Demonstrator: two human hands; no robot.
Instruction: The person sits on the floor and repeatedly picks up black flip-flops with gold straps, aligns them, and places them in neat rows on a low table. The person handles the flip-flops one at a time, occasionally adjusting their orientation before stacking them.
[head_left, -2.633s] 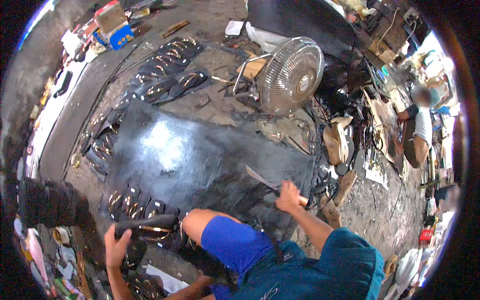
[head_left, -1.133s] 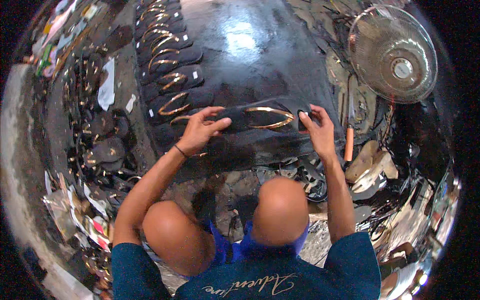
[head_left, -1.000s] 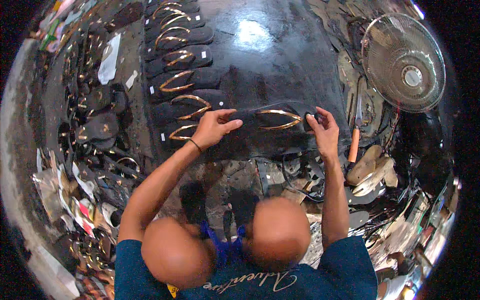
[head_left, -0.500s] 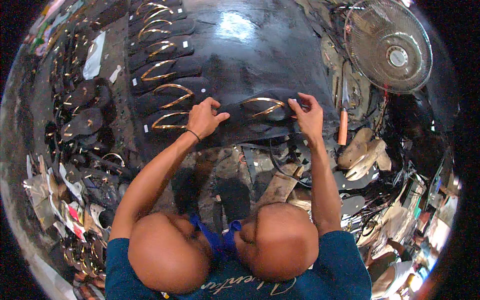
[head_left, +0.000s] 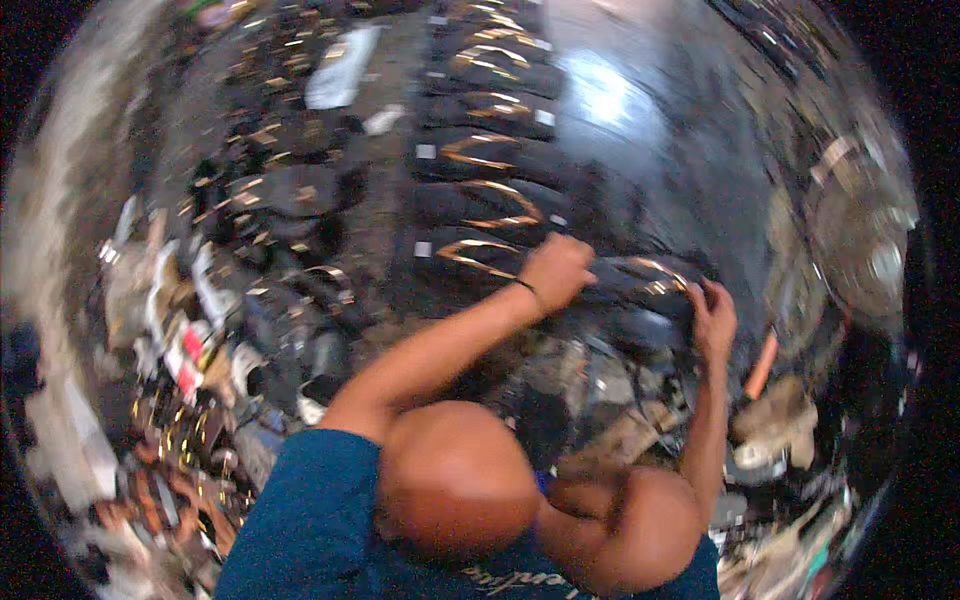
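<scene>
A black sandal with a gold-edged V strap (head_left: 655, 272) lies between my hands over the dark work surface, blurred by motion. My right hand (head_left: 714, 320) pinches its right end, thumb and fingers closed there. My left hand (head_left: 560, 272), a dark band at its wrist, is closed at the sandal's left end; its fingertips are mostly hidden. Just left of that hand is the nearest sandal of a column, its gold strap (head_left: 475, 258) and white square sticker (head_left: 423, 249) showing. Beyond it, more black sandals with gold straps (head_left: 490, 152) are lined up away from me.
To the right are an orange-handled knife (head_left: 762, 366), tan sole-shaped pieces (head_left: 775, 425) and a round fan (head_left: 875, 245). More sandals (head_left: 290, 190) and a white sheet (head_left: 343, 68) lie at left. Scraps (head_left: 200, 350) clutter the near left. My bare knees (head_left: 455, 495) are below.
The view has swung left, so everything sits farther right and lower. My left hand has closed more at the sandal's left end; my right hand still pinches its right end.
</scene>
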